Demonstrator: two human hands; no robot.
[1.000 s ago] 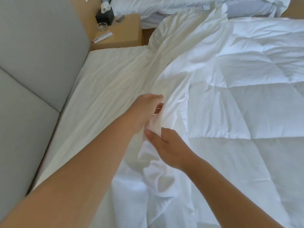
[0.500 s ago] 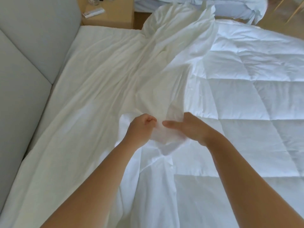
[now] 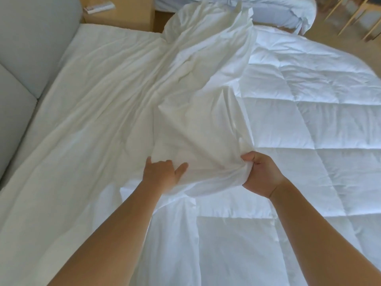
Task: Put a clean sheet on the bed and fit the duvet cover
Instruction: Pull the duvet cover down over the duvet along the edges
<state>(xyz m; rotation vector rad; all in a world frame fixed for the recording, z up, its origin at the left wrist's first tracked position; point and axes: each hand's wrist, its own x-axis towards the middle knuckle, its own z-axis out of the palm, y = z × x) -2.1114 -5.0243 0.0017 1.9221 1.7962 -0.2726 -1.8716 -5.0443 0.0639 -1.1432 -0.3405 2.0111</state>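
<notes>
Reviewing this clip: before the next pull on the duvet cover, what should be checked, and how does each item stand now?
1. Right hand grips the cover: ok, fabric is bunched in its fist.
2. Left hand holds the cover: ok, fingers tucked into the fabric, thumb on top.
3. Duvet lies flat: ok where visible.
4. Cover over the duvet: not ok, the quilted right part is bare.
5. Far end of the cover spread out: not ok, it is heaped up.
6. Cover's opening found: cannot tell.

Left hand [image 3: 162, 176] fingertips hidden in duvet cover [image 3: 198, 120], nightstand [image 3: 123, 15] cropped
</notes>
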